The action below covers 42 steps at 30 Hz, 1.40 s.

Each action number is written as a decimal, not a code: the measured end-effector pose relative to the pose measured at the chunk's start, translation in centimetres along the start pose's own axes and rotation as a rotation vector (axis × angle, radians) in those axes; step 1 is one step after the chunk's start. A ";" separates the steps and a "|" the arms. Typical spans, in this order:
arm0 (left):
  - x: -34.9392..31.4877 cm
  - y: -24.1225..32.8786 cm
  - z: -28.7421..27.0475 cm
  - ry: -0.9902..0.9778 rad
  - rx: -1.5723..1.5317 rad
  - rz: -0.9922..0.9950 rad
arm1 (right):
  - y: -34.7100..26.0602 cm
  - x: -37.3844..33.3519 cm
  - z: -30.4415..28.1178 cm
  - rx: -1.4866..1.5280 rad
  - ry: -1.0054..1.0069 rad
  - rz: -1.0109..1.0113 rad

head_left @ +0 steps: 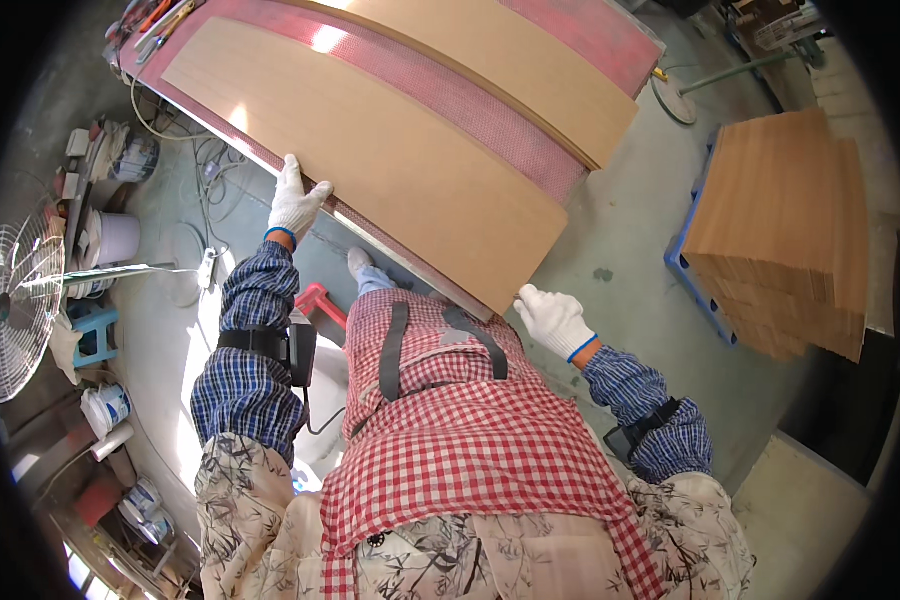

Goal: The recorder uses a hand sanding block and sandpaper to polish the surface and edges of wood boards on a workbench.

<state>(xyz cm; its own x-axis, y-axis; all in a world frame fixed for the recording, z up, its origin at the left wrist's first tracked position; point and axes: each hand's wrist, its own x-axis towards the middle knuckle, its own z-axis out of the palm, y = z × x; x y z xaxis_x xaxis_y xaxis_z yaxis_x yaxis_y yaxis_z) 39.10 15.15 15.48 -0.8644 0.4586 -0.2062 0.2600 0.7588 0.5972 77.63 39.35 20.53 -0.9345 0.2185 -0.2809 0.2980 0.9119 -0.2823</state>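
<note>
A long, flat brown board [370,150] lies along the near side of a table with a red, mesh-patterned top [470,102]. My left hand [295,203], in a white glove with a blue cuff, rests on the board's near edge with fingers and thumb apart. At the near right corner of the same board, my gloved right hand [558,320] has its fingers curled in, pinching the corner. Farther back lies a second brown board [530,85], parallel to the first, with a strip of red mesh between them.
Right of the table, a tall stack of brown cardboard sheets [770,220] stands on a blue pallet [698,285]. On the left are a standing fan [25,300], a blue stool [95,333], buckets [115,237] and floor cables [208,185]. Hand tools [160,25] lie at the table's far left.
</note>
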 end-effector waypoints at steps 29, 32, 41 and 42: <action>-2.8 0.8 1.3 -0.704 -0.421 -0.342 | -23.9 40.6 -5.7 -0.047 -0.167 -0.101; -3.3 1.7 1.2 -0.820 -0.342 -0.366 | -27.5 46.5 -6.7 -0.085 -0.175 -0.108; -5.0 2.8 1.9 -1.151 -0.426 -0.299 | -37.8 62.3 -10.0 -0.192 -0.081 -0.192; -5.0 2.9 2.3 -1.179 -0.418 -0.270 | -38.7 63.9 -10.6 -0.225 -0.073 -0.211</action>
<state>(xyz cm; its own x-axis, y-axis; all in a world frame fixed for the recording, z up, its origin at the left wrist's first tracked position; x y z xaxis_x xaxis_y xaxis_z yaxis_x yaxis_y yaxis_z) 45.18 16.17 16.47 0.0900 0.6071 -0.7895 -0.2029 0.7873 0.5823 4.37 21.68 23.21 -0.9522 -0.0021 -0.3055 0.0407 0.9902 -0.1338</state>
